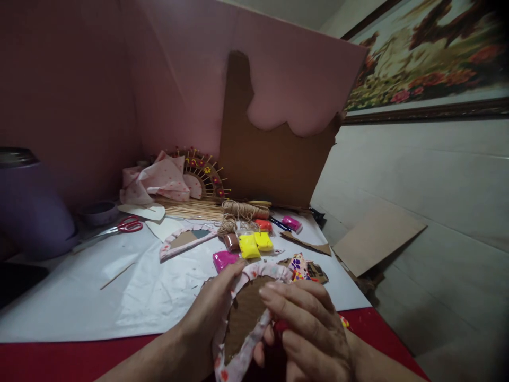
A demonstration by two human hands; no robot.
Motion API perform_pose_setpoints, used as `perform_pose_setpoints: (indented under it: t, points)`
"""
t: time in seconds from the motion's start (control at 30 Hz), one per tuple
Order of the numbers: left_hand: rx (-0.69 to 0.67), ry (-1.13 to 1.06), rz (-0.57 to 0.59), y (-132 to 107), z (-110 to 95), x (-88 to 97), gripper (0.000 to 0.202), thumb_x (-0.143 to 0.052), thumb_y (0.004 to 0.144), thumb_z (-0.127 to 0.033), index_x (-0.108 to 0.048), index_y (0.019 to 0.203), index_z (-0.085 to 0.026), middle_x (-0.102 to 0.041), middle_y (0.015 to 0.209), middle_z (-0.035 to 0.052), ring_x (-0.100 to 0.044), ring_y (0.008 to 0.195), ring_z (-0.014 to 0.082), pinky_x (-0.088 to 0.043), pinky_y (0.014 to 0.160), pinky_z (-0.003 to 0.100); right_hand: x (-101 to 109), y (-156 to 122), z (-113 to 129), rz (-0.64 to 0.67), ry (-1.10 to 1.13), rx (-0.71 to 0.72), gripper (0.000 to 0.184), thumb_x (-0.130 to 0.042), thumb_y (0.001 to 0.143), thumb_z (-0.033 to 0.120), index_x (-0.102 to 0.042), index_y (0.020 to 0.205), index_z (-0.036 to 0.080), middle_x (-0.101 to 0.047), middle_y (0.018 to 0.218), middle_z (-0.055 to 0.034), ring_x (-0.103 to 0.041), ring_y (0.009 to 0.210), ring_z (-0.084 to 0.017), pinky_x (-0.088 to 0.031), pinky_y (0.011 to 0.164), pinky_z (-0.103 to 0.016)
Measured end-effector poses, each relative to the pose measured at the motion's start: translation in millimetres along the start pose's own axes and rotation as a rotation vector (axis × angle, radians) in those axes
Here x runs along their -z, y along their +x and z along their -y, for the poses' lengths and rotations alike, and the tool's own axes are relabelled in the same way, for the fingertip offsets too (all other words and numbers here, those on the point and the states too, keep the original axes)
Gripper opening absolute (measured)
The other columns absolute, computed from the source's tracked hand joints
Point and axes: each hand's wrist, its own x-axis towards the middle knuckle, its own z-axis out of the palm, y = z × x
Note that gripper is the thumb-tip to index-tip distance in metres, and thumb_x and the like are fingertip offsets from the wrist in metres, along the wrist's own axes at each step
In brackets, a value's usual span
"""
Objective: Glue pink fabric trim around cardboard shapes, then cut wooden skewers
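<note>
Half-round cardboard piece (244, 313) with pink-print fabric rim (260, 270) sits at 6 o'clock in view, in hand over the red cloth (40, 363). Left hand (210, 300) curls around its left side, thumb up along the edge, gripping; probably the steadying hand, leaving the rim reachable. Right hand (312, 323) is half-curled, fingertips at the right edge, likely pressing folded fabric flat; too dim and overlapped to tell whether it pinches anything.

From the held piece: second fabric-edged half-round (169, 252) at 10–11 o'clock, laid flat, apparently out of the way; red-handled scissors (129, 224) at 10, handles toward the workspace, presumably for easy pickup; yellow clay-like packets (249, 246) at 12, twine (248, 209) behind; floral fabric scrap (300, 267) at 1–2.
</note>
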Motion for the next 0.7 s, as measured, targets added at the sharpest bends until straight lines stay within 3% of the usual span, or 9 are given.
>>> perform_pose_setpoints:
  t: [0.07,0.2,0.47,0.7]
  points:
    - [-0.032,0.043,-0.032,1.1,0.9,0.5,0.046,-0.043,0.083,-0.045,-0.065,0.088,-0.005,-0.060,0.052,0.0065,-0.058,0.044,0.0148,-0.043,0.043,0.023,-1.9,-3.0,-1.0,0.031,-0.038,-0.046,0.027,-0.035,0.094,0.034,-0.052,0.092,0.014,-0.070,0.104,-0.0141,-0.056,0.112,-0.025,-0.046,0.085,-0.041]
    - [-0.021,0.144,-0.064,-0.5,1.8,-3.0,0.055,-0.035,0.084,-0.050,-0.067,0.084,-0.004,-0.060,0.046,0.0094,-0.058,0.040,0.0167,-0.042,0.040,0.023,-3.1,-5.1,-2.3,0.079,-0.059,-0.079,0.035,-0.040,0.091,0.038,-0.054,0.104,0.009,-0.062,0.118,-0.0156,-0.051,0.116,-0.027,-0.043,0.090,-0.041]
    - [-0.040,0.172,-0.122,-3.7,1.1,-8.2,0.050,-0.038,0.084,-0.046,-0.066,0.086,-0.005,-0.060,0.044,0.0092,-0.059,0.037,0.0176,-0.041,0.039,0.022,-5.4,-4.1,1.6,0.108,-0.053,-0.110,0.037,-0.037,0.093,0.036,-0.054,0.110,0.008,-0.062,0.118,-0.0145,-0.052,0.115,-0.022,-0.046,0.089,-0.036]
    - [0.013,0.031,-0.036,1.2,5.2,-4.8,0.049,-0.043,0.083,-0.047,-0.065,0.090,-0.004,-0.062,0.050,0.0101,-0.059,0.041,0.0176,-0.044,0.043,0.024,-1.6,-6.8,-2.6,0.058,-0.121,0.024,0.035,-0.043,0.090,0.037,-0.060,0.098,0.007,-0.067,0.104,-0.0155,-0.057,0.108,-0.020,-0.048,0.086,-0.033]
